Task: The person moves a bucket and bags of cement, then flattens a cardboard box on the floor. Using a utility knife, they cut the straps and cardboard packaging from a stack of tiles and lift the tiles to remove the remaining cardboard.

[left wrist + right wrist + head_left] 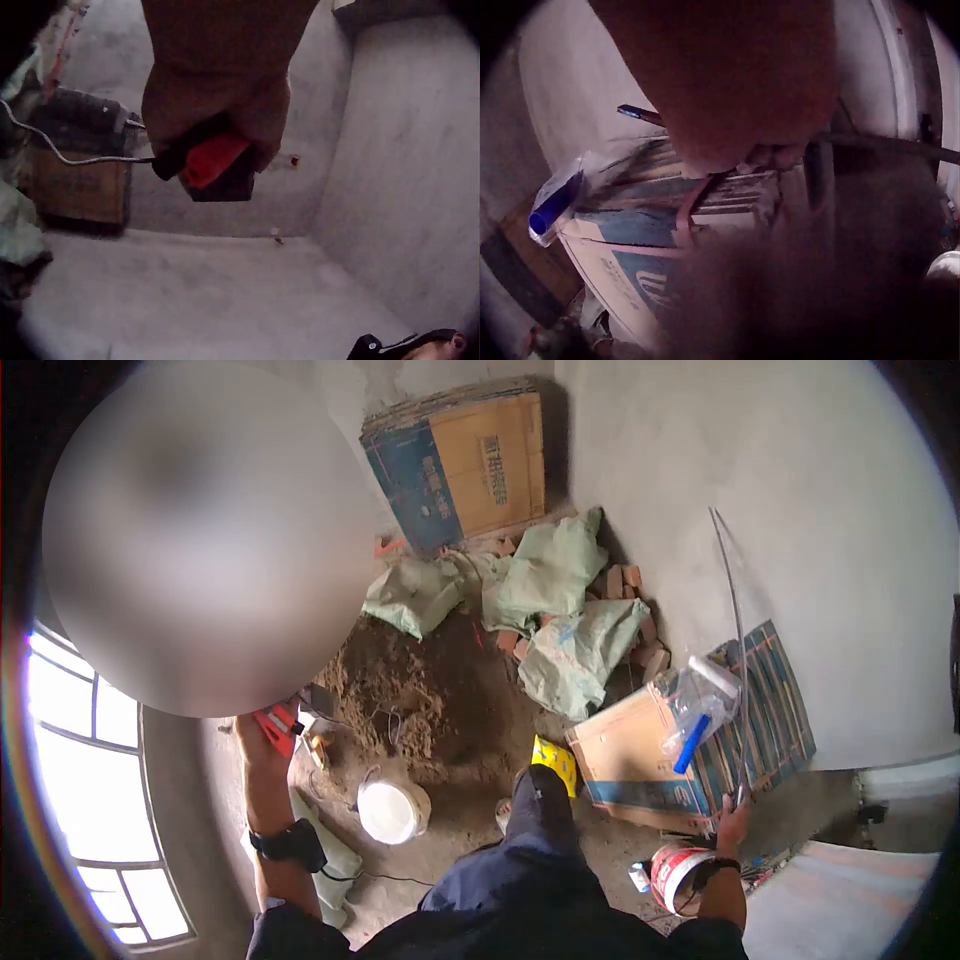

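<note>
In the head view my left hand (262,745) is raised at the left, gripping a red and black tool (278,728). A pale cord (97,160) runs from the black end of this tool in the left wrist view; its far part is hidden by my hand. My right hand (733,828), low at the right, has its fingers curled round a long thin metal bar (741,660) that rises along the wall. Close by that hand stands a strapped stack of tile boxes (640,750). A clear plastic bag (690,710) with a blue tube (692,745) lies on the stack.
A large blurred patch covers the upper left of the head view. Below it stand a white bucket (388,812) and a sand heap (400,700). Green woven sacks (550,570) and bricks (655,660) lie by the wall. A red-and-white bucket (680,875) sits beneath my right hand.
</note>
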`<state>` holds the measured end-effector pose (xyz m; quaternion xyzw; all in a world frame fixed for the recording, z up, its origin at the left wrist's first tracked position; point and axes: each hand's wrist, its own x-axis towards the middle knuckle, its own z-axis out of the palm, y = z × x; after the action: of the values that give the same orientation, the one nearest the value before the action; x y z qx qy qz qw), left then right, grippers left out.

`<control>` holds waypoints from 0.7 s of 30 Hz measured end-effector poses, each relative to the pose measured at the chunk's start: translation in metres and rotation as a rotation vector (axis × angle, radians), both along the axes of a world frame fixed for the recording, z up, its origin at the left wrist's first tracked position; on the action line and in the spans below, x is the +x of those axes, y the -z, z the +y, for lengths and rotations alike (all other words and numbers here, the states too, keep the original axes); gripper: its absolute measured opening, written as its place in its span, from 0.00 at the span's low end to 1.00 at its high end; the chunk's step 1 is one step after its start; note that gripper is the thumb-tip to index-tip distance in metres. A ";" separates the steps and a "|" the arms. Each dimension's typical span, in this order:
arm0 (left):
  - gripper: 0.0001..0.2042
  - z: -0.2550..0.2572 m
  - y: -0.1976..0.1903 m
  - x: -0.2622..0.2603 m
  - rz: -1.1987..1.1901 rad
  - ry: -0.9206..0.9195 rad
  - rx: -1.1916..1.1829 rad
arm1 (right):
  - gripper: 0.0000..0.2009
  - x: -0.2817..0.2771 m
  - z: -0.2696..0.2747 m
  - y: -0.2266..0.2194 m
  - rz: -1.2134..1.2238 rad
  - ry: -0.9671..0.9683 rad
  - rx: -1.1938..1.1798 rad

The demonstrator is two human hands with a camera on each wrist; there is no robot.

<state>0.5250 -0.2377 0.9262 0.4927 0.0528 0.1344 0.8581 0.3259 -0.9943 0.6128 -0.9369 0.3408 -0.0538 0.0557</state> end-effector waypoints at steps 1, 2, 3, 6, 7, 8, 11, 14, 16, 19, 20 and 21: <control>0.22 0.016 0.007 0.019 -0.010 0.136 -0.036 | 0.31 0.000 0.001 0.002 -0.050 -0.019 0.004; 0.22 0.022 0.015 0.040 -0.020 0.148 -0.029 | 0.31 -0.003 0.001 0.007 -0.103 -0.038 0.009; 0.22 0.027 0.022 0.064 -0.012 0.142 -0.054 | 0.31 -0.009 0.001 0.009 -0.079 -0.151 -0.106; 0.22 0.029 0.030 0.136 -0.039 0.118 -0.051 | 0.28 0.029 0.035 -0.047 0.118 0.053 0.150; 0.22 0.030 0.032 0.161 -0.004 0.115 -0.042 | 0.27 0.026 0.034 -0.040 0.097 0.059 0.122; 0.21 0.028 0.033 0.185 0.033 0.109 -0.032 | 0.26 0.021 0.032 -0.033 0.076 0.041 0.079; 0.22 0.020 0.037 0.260 0.017 0.155 0.000 | 0.24 0.018 0.027 -0.015 0.066 0.020 -0.016; 0.21 0.010 0.030 0.328 0.020 0.152 -0.014 | 0.21 0.018 0.029 -0.017 0.092 0.031 -0.053; 0.20 -0.002 0.015 0.365 0.065 0.076 -0.088 | 0.20 0.018 0.029 -0.021 0.101 0.038 -0.068; 0.17 -0.016 -0.020 0.414 -0.014 0.196 -0.075 | 0.18 0.020 0.030 -0.021 0.116 0.043 -0.096; 0.16 -0.016 -0.026 0.434 -0.056 0.240 -0.066 | 0.17 0.018 0.030 -0.021 0.119 0.043 -0.103; 0.16 -0.016 -0.034 0.453 -0.061 0.244 -0.053 | 0.16 0.015 0.031 -0.019 0.123 0.042 -0.113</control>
<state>0.9782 -0.2536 0.9601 0.4683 -0.0301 0.0423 0.8820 0.3406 -0.9636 0.6321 -0.9328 0.3594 -0.0162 -0.0194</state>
